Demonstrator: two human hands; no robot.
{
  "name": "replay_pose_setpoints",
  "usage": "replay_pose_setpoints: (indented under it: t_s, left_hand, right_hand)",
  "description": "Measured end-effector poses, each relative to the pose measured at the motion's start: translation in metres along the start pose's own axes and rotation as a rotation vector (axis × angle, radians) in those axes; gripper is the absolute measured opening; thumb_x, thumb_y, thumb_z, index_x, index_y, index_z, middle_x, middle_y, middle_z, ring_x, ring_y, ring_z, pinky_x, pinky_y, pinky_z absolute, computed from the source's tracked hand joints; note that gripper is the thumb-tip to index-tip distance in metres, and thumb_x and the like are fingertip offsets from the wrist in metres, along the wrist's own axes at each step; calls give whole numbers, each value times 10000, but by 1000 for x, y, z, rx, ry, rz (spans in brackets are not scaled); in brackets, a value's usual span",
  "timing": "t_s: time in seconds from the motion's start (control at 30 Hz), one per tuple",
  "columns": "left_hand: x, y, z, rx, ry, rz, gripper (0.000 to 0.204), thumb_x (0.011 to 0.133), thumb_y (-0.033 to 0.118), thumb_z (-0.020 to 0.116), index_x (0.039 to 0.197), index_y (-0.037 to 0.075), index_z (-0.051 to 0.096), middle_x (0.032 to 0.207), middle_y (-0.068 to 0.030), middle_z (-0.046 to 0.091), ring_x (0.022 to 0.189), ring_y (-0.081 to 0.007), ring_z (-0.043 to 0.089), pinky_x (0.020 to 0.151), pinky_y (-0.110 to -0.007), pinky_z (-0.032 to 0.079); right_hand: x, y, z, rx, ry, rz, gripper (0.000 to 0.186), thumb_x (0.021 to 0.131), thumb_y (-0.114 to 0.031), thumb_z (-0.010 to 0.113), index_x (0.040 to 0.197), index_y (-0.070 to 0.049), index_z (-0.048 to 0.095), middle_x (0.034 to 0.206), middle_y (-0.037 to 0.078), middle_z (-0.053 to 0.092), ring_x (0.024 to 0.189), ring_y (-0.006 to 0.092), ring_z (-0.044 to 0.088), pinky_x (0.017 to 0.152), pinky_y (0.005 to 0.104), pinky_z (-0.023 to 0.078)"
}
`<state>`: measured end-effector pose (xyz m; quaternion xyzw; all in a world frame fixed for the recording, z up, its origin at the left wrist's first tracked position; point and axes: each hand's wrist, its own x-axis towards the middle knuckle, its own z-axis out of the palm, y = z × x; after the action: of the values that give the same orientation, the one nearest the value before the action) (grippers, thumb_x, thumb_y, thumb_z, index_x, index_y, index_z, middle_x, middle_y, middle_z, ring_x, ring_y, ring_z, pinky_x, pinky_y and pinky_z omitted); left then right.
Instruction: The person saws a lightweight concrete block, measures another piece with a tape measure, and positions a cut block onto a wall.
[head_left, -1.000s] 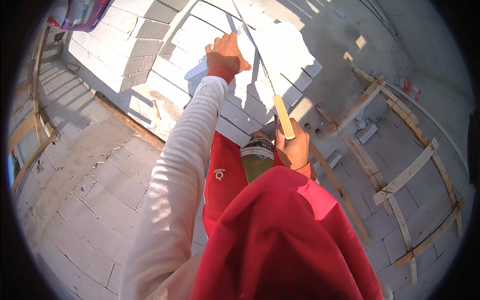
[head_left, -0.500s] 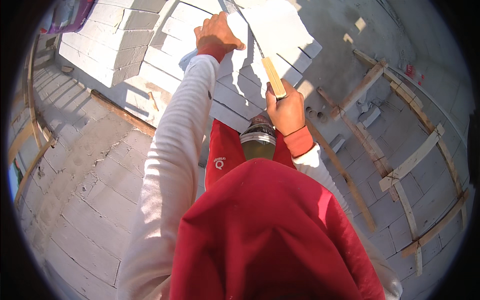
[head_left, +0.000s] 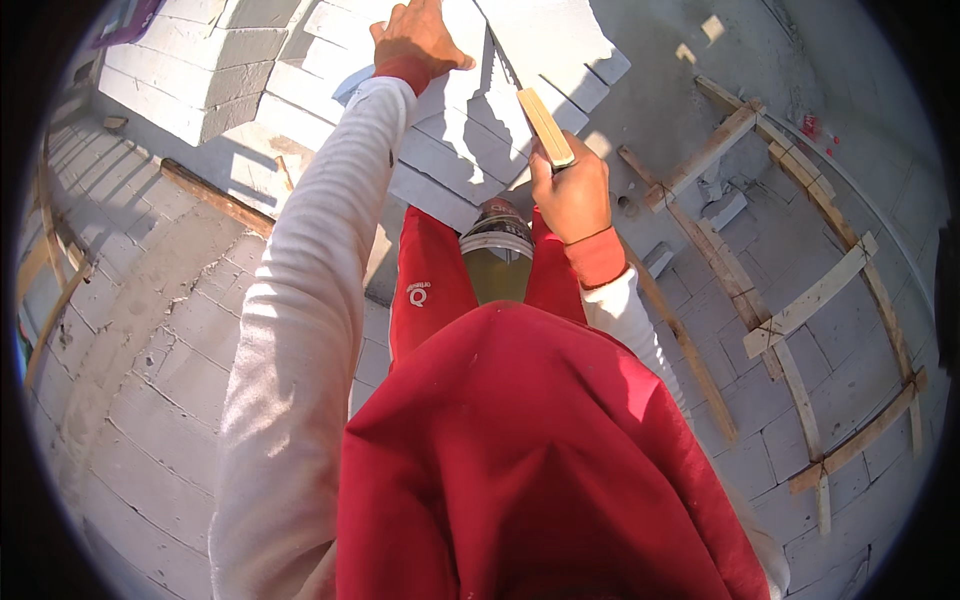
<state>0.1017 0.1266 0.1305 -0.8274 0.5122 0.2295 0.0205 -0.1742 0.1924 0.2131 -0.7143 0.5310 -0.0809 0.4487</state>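
Note:
My right hand [head_left: 580,195] is closed around the pale wooden handle of a handsaw [head_left: 546,128]. The saw's thin blade runs away from me, its far part hard to make out in the glare, and a toothed shadow falls beside it. Spread on a white block [head_left: 462,35], my left hand [head_left: 415,45] lies to the left of the blade with fingers apart. Another bright white block piece [head_left: 550,40] is right of the blade. Both rest on a layer of white blocks [head_left: 440,182]. Between my knees stands a bucket [head_left: 497,262].
A stack of white blocks [head_left: 190,75] rises at the far left. On the floor, a wooden plank [head_left: 215,197] lies to the left. At the right is a frame of nailed timber strips [head_left: 815,300], with block scraps [head_left: 728,210] nearby. A long batten [head_left: 685,350] lies right of my knee.
The view has shifted, so the surroundings sit slightly higher and further left. My left hand stays on the block; my right hand keeps hold of the saw, its handle slightly nearer my body.

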Motion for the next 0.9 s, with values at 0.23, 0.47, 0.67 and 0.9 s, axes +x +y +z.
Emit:
replay_pose_setpoints:
  t_s: [0.23,0.47,0.67,0.9]
  left_hand:
    - [18,-14,-2,-59,-7,-86,1116,584,457,991,1517,84,505,1450,-80,628,1375,-265,544,1138,-485,386]
    - [15,-27,7,-37,82,-44,1031,587,443,989,1456,97,555,1374,-65,670,1335,-263,572,1131,-494,383]
    - [21,-17,-3,-30,-31,-97,1100,588,492,982,1498,81,522,1441,-90,634,1376,-280,549,1125,-486,413]
    - [14,-20,-2,-15,25,-124,1086,612,499,972,1514,106,512,1461,-96,623,1400,-279,531,1136,-485,416]
  right_hand:
    - [-39,4,-7,94,159,-83,97,909,-90,713,958,-20,666,758,234,669,734,464,683,642,470,546]
    - [-23,2,-4,-23,-34,13,265,933,-123,677,1169,-3,699,880,213,736,779,415,722,698,432,564]
    - [-49,44,-2,59,13,-30,179,919,-117,715,1055,-15,658,783,223,692,739,425,717,655,459,566]
    - [-27,26,12,35,19,-44,199,866,-134,757,977,-15,643,782,226,698,774,463,705,681,504,568]
